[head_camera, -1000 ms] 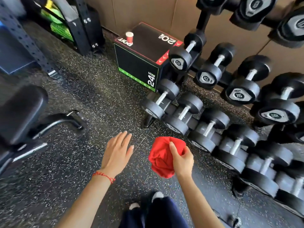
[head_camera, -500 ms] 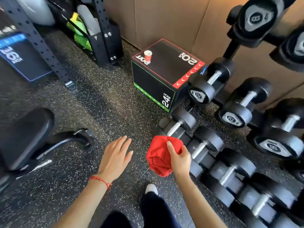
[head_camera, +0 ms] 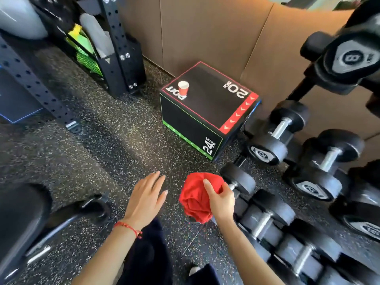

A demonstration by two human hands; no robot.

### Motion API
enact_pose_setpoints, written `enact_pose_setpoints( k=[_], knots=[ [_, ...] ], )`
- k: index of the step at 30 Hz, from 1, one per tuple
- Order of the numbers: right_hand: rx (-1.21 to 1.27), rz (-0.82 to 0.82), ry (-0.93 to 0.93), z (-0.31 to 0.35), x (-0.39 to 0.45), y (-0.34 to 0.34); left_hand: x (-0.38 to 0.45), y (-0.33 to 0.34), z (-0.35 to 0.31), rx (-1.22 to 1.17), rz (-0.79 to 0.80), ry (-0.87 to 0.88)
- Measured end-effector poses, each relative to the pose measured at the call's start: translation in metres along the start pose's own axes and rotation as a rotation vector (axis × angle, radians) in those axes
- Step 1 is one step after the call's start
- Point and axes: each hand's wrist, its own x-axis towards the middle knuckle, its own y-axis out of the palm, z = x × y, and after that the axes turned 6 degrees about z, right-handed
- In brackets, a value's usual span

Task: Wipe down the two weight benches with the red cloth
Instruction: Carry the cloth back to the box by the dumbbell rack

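Above floor: one red cloth bunched in right hand.

There was one red cloth, one black box, one red cup and one bench in view. Two hands showed: the left hand and the right hand. The dumbbells ran past the frame, so their count could not be told.

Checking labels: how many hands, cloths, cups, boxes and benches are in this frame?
Hands: 2, left hand and right hand
Cloth: 1
Cup: 1
Box: 1
Bench: 1, partly in view
Total: 6
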Motion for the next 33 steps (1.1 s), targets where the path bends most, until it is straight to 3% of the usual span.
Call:
enact_pose_setpoints(
  k=[13,23,33],
  knots=[
    [0.1,-0.113,0.125,0.11,0.094,0.134,0.146,-0.08,0.156,0.026,0.049,0.07],
    [0.208,-0.192,0.214,0.133,0.202,0.124,0.266,-0.087,0.154,0.011,0.128,0.138],
    [0.266,-0.085,0.322,0.147,0.37,0.089,0.445,-0.089,0.12,0.037,0.197,0.117]
  ],
)
